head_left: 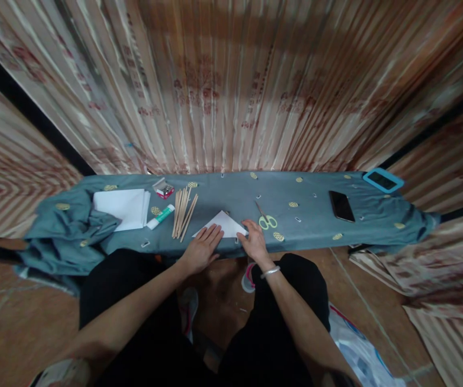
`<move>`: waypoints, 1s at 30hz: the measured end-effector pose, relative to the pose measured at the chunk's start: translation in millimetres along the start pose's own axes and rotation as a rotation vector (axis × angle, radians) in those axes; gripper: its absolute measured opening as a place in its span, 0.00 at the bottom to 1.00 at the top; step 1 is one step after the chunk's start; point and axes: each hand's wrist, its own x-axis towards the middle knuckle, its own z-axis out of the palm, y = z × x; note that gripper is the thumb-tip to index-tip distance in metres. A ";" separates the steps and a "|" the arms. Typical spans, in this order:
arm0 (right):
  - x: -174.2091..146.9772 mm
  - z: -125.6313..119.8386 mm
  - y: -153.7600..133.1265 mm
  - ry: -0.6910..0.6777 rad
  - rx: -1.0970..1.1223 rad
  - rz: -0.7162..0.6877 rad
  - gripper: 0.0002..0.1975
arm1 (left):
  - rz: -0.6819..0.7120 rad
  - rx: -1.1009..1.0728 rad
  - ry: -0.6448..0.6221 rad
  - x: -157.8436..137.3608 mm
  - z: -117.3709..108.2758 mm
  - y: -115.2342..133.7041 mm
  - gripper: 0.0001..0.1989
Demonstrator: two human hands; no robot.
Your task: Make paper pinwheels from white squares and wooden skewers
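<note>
A sheet of white paper, folded to a triangle, lies near the front edge of the cloth-covered bench, its peak pointing away from me. My left hand rests flat on its left part with fingers stretched out. At the right corner is my right hand, the thumb touching the paper and the fingers apart from it. Just right of that hand lies a pair of scissors with yellow-green handles. Several thin wooden sticks lie left of the paper, beside a green-and-white glue stick.
A stack of white paper and a small opened box lie to the left. Farther right are a dark phone and a blue-framed device. The grey-green cloth bunches at the left end. Curtains hang close behind the bench.
</note>
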 end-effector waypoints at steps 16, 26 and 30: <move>-3.0 4.4 24.1 0.016 0.036 -0.126 0.20 | -0.124 0.047 -0.060 -60.1 -14.4 -11.8 0.34; -2.4 5.7 27.0 0.043 0.036 -0.109 0.25 | -0.159 0.049 -0.085 -64.9 -14.9 -7.7 0.35; -1.1 8.4 14.4 0.054 0.013 -0.065 0.18 | -0.167 0.061 -0.122 -62.9 -17.2 -5.0 0.36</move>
